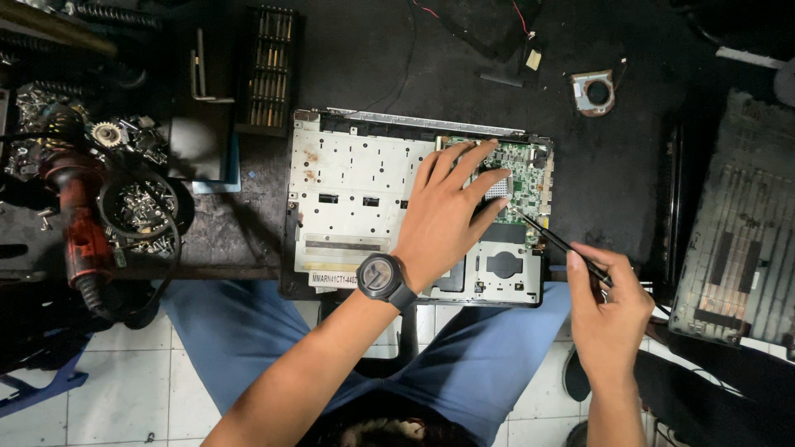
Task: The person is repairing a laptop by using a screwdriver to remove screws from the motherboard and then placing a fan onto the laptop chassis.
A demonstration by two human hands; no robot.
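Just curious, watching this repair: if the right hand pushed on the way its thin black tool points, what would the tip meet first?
Probably the green circuit board in the opened laptop. The right hand aims the thin black tool up-left, its tip just under the left hand fingers; depth is unclear.

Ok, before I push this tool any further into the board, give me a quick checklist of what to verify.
1. Left hand steadies the opened laptop: ok, it lies flat across the chassis and the green circuit board.
2. Right hand grips the thin black tool: ok, pinched like a pen.
3. Tool tip on the intended spot: cannot tell, the left fingers hide part of the board.
4. Laptop fully on the bench: not ok, its near edge overhangs your lap.
5. Loose screws contained: ok, they sit in the round tray to the left.
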